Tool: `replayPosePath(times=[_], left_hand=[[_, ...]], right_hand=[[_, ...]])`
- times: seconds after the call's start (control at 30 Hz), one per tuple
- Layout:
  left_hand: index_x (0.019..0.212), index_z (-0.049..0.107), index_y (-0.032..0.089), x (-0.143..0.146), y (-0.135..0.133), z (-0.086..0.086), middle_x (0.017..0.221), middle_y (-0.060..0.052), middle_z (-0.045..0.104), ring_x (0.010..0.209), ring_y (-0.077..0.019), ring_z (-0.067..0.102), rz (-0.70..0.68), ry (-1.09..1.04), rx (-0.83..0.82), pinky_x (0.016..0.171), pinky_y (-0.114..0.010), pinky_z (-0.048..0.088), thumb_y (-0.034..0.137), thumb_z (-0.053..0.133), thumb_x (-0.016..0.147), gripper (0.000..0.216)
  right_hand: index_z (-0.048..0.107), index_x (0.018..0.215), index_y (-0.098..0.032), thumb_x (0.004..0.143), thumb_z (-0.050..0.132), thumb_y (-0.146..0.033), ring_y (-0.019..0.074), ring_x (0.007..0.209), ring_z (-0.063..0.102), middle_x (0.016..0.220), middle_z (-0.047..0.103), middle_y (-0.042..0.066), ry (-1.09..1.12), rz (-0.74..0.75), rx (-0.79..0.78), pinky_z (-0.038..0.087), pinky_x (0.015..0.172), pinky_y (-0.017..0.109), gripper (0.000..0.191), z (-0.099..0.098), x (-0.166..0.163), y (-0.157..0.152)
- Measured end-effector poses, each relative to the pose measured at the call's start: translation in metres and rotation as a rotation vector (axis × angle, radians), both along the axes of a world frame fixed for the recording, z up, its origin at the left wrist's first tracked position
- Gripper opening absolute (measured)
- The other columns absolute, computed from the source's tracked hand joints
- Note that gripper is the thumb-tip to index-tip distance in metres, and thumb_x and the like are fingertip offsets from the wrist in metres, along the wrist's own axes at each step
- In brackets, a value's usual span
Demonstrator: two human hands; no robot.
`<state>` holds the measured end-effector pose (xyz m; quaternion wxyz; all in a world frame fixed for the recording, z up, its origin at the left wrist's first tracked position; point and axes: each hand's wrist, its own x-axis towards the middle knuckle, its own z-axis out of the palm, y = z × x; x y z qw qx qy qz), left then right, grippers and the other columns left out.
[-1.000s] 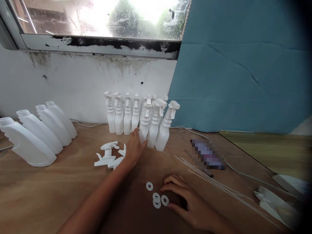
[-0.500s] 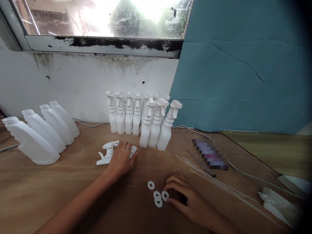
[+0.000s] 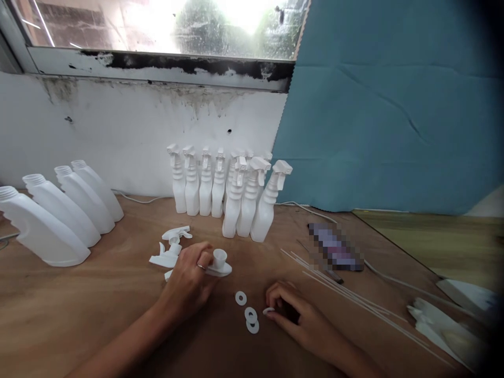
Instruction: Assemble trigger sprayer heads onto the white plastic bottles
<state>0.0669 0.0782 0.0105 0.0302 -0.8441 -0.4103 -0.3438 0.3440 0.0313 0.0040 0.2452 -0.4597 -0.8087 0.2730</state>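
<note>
My left hand (image 3: pixel 192 273) is closed on a white spray trigger head (image 3: pixel 219 262), its round collar facing up. Behind and left of that hand, more white trigger heads (image 3: pixel 167 257) lie on the table. My right hand (image 3: pixel 295 310) pinches a white ring washer (image 3: pixel 268 311) between thumb and fingertips, tilted so that it shows nearly edge-on. Between my hands lie a single washer (image 3: pixel 241 298) and, nearer me, two overlapping washers (image 3: pixel 251 316).
White spray bottles with trigger heads (image 3: pixel 263 215) stand in a group by the wall. Several open bottles (image 3: pixel 55 239) stand at left. Thin white tubes (image 3: pixel 346 291), a blurred-out flat object (image 3: pixel 334 247) and a plastic bag (image 3: pixel 437 325) lie at right on the wooden table (image 3: pixel 129 283).
My left hand has picked a trigger head from the pile and drawn it toward me, collar up. My right fingers have lifted and tilted the washer off the table.
</note>
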Motion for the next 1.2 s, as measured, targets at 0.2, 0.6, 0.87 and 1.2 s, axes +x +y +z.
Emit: replayPosePath(times=[0.2, 0.6, 0.87, 1.2], left_hand=[[0.092, 0.041, 0.022, 0.007, -0.029, -0.009, 0.097, -0.003, 0.063, 0.076, -0.0179, 0.057, -0.114, -0.053, -0.060, 0.066, -0.029, 0.046, 0.018, 0.068, 0.080, 0.030], [0.100, 0.053, 0.021, 0.008, -0.038, -0.013, 0.106, -0.005, 0.063, 0.090, -0.0192, 0.059, -0.222, -0.045, -0.220, 0.079, -0.034, 0.047, 0.019, 0.053, 0.091, 0.009], [0.093, 0.052, 0.021, 0.006, -0.036, -0.020, 0.094, -0.001, 0.065, 0.083, -0.0173, 0.059, -0.236, -0.109, -0.222, 0.075, -0.031, 0.045, 0.021, 0.059, 0.089, 0.009], [0.115, 0.050, 0.026, 0.006, -0.035, -0.019, 0.099, -0.003, 0.060, 0.085, -0.0191, 0.058, -0.195, 0.023, -0.256, 0.074, -0.032, 0.048, 0.021, 0.060, 0.087, 0.030]], right_hand=[[0.062, 0.087, -0.021, 0.093, 0.053, -0.018, 0.0168, 0.086, 0.058, 0.089, 0.063, 0.003, 0.017, 0.085, 0.140, 0.045, 0.080, 0.032, 0.011, -0.002, 0.002, 0.003], [0.065, 0.117, -0.025, 0.087, 0.053, -0.005, 0.0186, 0.098, 0.066, 0.107, 0.069, 0.006, 0.237, -0.101, 0.605, 0.054, 0.085, 0.032, 0.038, -0.010, -0.025, 0.004], [0.060, 0.118, -0.022, 0.083, 0.049, -0.002, 0.0213, 0.095, 0.061, 0.108, 0.066, 0.010, 0.266, 0.206, 0.556, 0.053, 0.081, 0.039, 0.041, 0.005, -0.060, 0.013], [0.048, 0.122, -0.021, 0.086, 0.057, -0.014, 0.0216, 0.095, 0.061, 0.110, 0.065, 0.010, 0.114, 0.204, 0.534, 0.046, 0.088, 0.042, 0.038, -0.005, -0.057, 0.010]])
